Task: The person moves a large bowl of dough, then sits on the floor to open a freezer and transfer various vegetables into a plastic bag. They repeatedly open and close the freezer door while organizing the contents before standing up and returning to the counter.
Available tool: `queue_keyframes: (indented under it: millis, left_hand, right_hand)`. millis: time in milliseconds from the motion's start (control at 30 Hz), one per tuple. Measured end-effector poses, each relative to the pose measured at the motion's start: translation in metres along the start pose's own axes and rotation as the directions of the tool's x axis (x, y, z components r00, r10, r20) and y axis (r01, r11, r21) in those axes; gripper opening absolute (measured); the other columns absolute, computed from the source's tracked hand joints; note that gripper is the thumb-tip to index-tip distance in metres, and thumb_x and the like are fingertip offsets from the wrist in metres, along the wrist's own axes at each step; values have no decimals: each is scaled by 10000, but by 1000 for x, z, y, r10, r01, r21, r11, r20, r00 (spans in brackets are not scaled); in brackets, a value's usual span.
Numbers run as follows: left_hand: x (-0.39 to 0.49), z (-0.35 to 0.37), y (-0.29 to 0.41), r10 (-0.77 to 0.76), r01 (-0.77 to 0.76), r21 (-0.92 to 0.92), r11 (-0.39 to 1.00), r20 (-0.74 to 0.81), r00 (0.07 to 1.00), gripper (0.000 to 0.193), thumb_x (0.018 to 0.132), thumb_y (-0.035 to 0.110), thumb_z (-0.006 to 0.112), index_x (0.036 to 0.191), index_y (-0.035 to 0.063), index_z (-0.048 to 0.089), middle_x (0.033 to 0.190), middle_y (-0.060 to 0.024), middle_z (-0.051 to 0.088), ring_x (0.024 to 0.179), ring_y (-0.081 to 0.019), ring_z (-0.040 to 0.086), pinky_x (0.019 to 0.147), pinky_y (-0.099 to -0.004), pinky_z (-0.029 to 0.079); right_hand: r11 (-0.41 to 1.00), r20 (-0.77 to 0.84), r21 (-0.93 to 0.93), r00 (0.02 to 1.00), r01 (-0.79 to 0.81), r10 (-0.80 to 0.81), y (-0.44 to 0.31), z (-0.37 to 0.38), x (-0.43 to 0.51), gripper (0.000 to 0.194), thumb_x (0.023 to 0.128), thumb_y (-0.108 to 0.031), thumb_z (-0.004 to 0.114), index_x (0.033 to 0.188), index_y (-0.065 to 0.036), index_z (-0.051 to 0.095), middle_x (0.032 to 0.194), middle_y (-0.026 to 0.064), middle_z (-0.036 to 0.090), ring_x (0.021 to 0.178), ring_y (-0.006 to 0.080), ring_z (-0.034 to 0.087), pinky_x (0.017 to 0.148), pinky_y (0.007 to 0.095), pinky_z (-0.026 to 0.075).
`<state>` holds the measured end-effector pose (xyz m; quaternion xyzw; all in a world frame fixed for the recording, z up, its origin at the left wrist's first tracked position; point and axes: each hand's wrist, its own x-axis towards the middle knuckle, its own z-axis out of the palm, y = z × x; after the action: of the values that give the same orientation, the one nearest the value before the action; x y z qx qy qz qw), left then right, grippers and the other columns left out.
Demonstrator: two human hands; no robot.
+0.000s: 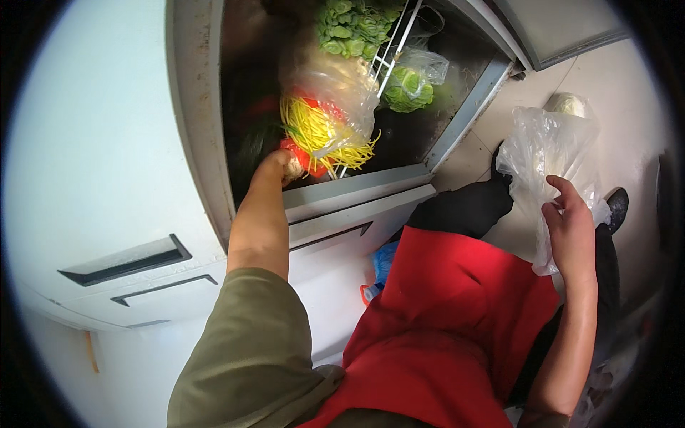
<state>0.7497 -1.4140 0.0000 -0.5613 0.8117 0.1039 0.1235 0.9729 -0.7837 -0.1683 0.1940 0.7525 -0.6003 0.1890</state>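
My left hand [278, 162] reaches into an open refrigerator [398, 172], against a red plastic bag [296, 152] and a pale, knobbly item [294, 168]. Its fingers are mostly hidden, so its grip is unclear. Thin yellow stems [307, 125], like yellow chives, spill from a clear plastic bag [342, 80] just above this hand. On the right, over the floor, my right hand [570, 224] is at a crumpled clear plastic bag [540, 139]. Its index finger and thumb are apart; the other fingers are hidden, and I cannot tell whether they hold the bag.
Green vegetables [353, 29] with cut stem ends lie deeper inside. A bagged cabbage [409, 88] sits beyond a white wire rack [393, 59]. A pale bagged vegetable [571, 105] rests on the tiled floor [615, 144]. Closed white doors [107, 134] stand left; a blue bag [384, 262] is low down.
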Motion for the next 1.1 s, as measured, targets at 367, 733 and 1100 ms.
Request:
queue_keyframes:
  millis: [367,733,1100]
  left_hand:
    - [-112,-13,18,266,-143,-412,900,260,928,340,980,338,699,1166,56,738,1054,-137,780,886,-289,778,740,-446,618]
    - [-352,-4,-20,780,-504,683,529,-158,605,953,757,507,805,1511,12,496,1381,-262,616,1296,-415,589,1083,-475,477]
    - [-450,136,-35,609,-502,-383,775,664,434,871,788,307,886,1494,-29,503,1275,-135,676,1077,-188,683,911,-333,565]
  right_hand:
    - [994,-4,59,996,87,-86,9,-10,-3,407,916,-40,639,1323,-30,641,973,278,724,956,428,715,870,462,552]
    - [995,-54,-88,997,49,-54,12,-22,-7,407,882,-127,696,1255,35,680,934,279,741,925,451,722,876,485,557]
    - [749,-235,657,919,-89,316,-3,-69,6,394,1068,-359,603,1109,-13,785,706,-87,524,645,40,421,585,236,350]
